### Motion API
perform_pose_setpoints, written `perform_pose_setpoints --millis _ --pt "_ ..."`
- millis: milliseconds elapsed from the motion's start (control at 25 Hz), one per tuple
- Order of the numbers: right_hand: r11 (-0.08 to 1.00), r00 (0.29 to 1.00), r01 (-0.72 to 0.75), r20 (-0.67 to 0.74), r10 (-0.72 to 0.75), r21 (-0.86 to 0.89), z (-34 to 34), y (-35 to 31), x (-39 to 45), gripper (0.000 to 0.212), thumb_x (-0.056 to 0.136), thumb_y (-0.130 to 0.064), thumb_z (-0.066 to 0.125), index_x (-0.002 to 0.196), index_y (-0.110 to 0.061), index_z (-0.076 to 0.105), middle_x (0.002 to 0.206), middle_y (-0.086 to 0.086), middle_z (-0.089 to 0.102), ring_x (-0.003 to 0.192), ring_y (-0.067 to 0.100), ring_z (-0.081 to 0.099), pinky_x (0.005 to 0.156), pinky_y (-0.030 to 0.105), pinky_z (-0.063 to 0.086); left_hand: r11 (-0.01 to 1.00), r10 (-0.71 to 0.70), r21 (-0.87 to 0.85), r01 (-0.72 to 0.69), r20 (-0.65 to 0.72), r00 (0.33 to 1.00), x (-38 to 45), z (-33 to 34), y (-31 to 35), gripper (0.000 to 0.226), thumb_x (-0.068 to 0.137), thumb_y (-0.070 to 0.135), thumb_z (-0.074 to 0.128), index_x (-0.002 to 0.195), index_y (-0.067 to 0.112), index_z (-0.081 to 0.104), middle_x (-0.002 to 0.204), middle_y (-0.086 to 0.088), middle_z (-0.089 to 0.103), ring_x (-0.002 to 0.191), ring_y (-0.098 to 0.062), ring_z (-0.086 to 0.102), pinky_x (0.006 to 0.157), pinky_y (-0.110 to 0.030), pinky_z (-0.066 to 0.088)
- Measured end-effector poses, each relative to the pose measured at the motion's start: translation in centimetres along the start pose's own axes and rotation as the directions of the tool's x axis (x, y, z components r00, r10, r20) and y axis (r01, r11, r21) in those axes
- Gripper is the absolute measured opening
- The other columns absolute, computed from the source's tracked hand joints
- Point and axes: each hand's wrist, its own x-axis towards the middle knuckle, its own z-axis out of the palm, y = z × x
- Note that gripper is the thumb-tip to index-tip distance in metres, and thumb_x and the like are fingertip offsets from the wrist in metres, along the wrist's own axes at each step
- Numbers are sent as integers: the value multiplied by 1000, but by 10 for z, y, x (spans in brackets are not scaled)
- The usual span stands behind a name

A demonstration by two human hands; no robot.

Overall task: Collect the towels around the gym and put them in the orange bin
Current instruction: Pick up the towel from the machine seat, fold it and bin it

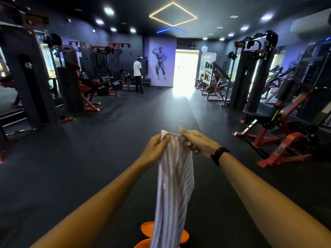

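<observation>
Towel [174, 185] hangs pinched between left hand [155, 146] and right hand [198, 143].

Left hand [155, 149] and right hand [197, 143] hold striped towel [174, 185] above orange bin [147, 228].

Striped pale towel [174, 185] hangs vertically, bunched at top edge, lower end over the orange bin [146, 228] (bin mostly hidden, bottom of frame).

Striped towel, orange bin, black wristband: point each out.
Pale striped cloth towel [174, 185]: head view, middle of the hanging length.
Orange plastic bin [147, 227]: head view, rim left of the towel.
Black wristband [219, 155]: head view, band on the right wrist.
</observation>
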Motion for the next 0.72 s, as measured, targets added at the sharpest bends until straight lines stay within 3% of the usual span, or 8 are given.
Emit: perform_pose_setpoints --millis 80,200,280,320,440,560,640,720 --pt "968 996 60 75 -43 -243 -15 3 -1 61 73 -85 36 66 -25 46 58 -8 38 50 10 26 49 23 23 979 -134 -165 116 -103 986 6 -6 5 20 98 18 50 88 4 59 83 -6 54 79 -11 48 72 -30 41" --pt "807 957 173 291 -1 -565 -23 15 -1 58 64 -81 58 61 -23 51 65 -3 40 61 14 35 61 30 28 897 -286 -398 193 -188 940 15 -13 19 20 98 16 48 81 10 58 82 -7 58 81 -17 52 80 -33 43" --pt "667 934 207 347 81 -715 -14 26 2 48 64 -67 73 83 -23 65 83 -11 60 79 10 55 77 30 44 857 -317 -476 199 -183 931 20 -17 29 24 98 16 47 77 13 59 77 -5 61 75 -16 55 79 -33 46" --pt "591 932 199 337 131 -781 -9 32 5 59 60 -65 76 103 -25 65 102 -12 65 97 11 60 90 33 47 845 -326 -495 201 -179 928 21 -20 33 24 98 18 46 78 14 59 77 -4 62 74 -16 57 77 -33 48" --pt "436 908 156 303 290 -886 0 43 4 87 66 -49 81 140 -22 43 142 -2 48 131 22 44 107 33 37 806 -379 -549 222 -190 906 27 -37 38 23 98 29 45 89 13 58 89 -10 61 85 -22 58 86 -40 50" --pt "511 925 134 292 243 -849 -18 54 4 94 59 -45 82 140 -20 41 143 0 47 133 21 42 103 30 36 854 -365 -471 219 -245 898 32 -55 36 23 98 31 44 89 16 58 91 -8 58 88 -21 56 83 -39 49" --pt "496 992 34 89 89 -868 -38 64 17 71 63 -48 79 124 -18 57 124 5 62 116 25 58 86 30 46 934 -300 -295 200 -350 887 31 -63 31 23 100 29 43 89 15 57 87 -3 56 85 -16 53 80 -34 47" --pt "625 965 -31 -186 -183 -780 -53 74 29 55 68 -49 76 100 -6 69 92 8 70 90 23 67 64 31 46 977 -211 -83 194 -446 870 29 -70 20 24 101 27 42 92 10 56 82 0 54 81 -11 49 71 -28 43"
